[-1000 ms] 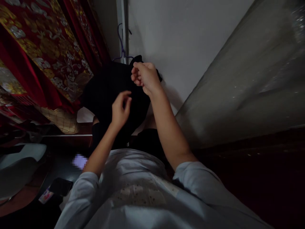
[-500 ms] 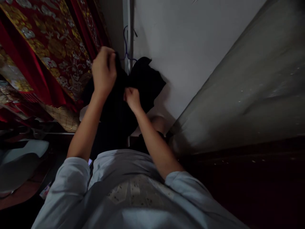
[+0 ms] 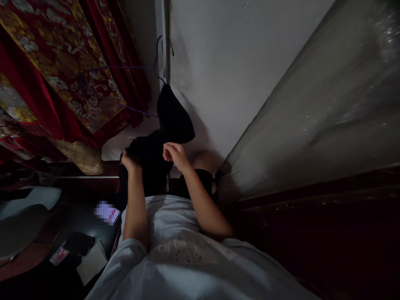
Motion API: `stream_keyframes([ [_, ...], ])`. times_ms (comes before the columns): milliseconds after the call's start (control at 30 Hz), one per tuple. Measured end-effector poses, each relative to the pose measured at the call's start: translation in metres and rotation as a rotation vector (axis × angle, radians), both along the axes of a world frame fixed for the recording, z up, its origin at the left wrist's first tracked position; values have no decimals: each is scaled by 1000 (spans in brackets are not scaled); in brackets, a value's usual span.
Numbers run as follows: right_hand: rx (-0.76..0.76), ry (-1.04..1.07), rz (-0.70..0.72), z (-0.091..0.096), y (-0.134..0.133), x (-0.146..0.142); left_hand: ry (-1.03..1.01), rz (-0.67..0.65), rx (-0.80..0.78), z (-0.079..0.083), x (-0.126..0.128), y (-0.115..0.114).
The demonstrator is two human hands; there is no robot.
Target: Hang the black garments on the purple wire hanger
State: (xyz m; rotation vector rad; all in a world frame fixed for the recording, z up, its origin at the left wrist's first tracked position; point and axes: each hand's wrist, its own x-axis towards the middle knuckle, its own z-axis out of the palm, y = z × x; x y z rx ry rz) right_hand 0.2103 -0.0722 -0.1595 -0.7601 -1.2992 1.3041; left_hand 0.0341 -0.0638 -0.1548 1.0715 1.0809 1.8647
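A black garment (image 3: 176, 121) hangs by one side from a thin purple clothes hanger (image 3: 134, 67). The hanger's other arm is bare and points left, and its hook sits at a narrow upright edge (image 3: 166, 41). My left hand (image 3: 129, 162) is closed on the loose, bunched side of the cloth, low down. Close to the garment's middle is my right hand (image 3: 175, 155), with its fingers curled in and pressed together on the dark fabric. What exactly lies between the right fingers is hard to see in the dim light.
Red cloth with gold and silver embroidery (image 3: 71, 58) hangs at the left. A lit phone (image 3: 108, 212), a dark flat item (image 3: 79, 243) and a pale sheet (image 3: 92, 263) lie on a dark surface at lower left. A pale wall (image 3: 225, 62) and a greyish panel (image 3: 300, 112) stand at the right.
My left hand has come down from high near the hanger, bringing one side of the garment off it. My right hand has dropped slightly. The hanger's left arm now shows bare.
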Motion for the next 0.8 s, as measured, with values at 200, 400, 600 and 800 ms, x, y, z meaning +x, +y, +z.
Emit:
stream_keyframes([
  [200,106,-99,-234,-4,3,19,-118,-62,144,19,35,-16],
  [400,321,-195,-50,-1,-6,5,315,-108,305,38,72,-51],
  [600,334,-88,-189,20,-8,7,619,-67,486,66,59,-56],
  [800,271,-107,-37,64,0,16,601,-405,225,45,38,-24],
])
